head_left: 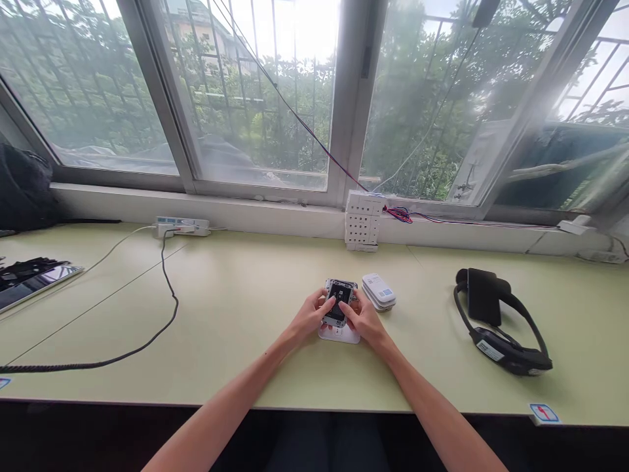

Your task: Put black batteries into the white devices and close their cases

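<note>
Gripping a small rectangular black-and-silver device with exposed inner parts (339, 295) from both sides, the left hand (309, 314) and the right hand (367, 318) hold it above a white round-cornered panel (345, 336), back from the front edge of the pale green counter (236, 295), beside a stack of flat white cases (378, 290). Thumbs lie on its dark face, the other fingers curled around its sides, partly hidden. Two-thumb handling seems in hand, and the next move probably calls for a steady two-sided hold.
</note>
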A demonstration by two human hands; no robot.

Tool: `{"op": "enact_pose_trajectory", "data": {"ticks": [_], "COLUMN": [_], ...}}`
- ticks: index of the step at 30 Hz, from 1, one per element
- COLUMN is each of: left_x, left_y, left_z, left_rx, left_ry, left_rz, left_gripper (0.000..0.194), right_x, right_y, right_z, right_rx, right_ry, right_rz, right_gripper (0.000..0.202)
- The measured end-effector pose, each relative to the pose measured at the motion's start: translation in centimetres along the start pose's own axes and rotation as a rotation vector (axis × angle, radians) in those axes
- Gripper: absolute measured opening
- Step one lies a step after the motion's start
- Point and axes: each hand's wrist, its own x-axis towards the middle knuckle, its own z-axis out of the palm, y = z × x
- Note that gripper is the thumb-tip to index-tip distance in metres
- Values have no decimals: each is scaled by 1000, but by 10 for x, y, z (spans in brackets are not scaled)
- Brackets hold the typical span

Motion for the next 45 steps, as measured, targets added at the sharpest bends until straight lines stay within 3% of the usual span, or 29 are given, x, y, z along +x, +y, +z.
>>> {"op": "enact_pose_trajectory", "data": {"ticks": [45], "left_x": [-1], "left_y": [7], "left_z": [3], "left_rx": [-15], "left_ry": [11], "left_rz": [-18], "left_gripper": [49], "right_x": [-1], "right_y": [2], "right_z": [2], "right_rx": [6], "right_ry": [21], "right_rz": [-36], "right_gripper": [36]}}
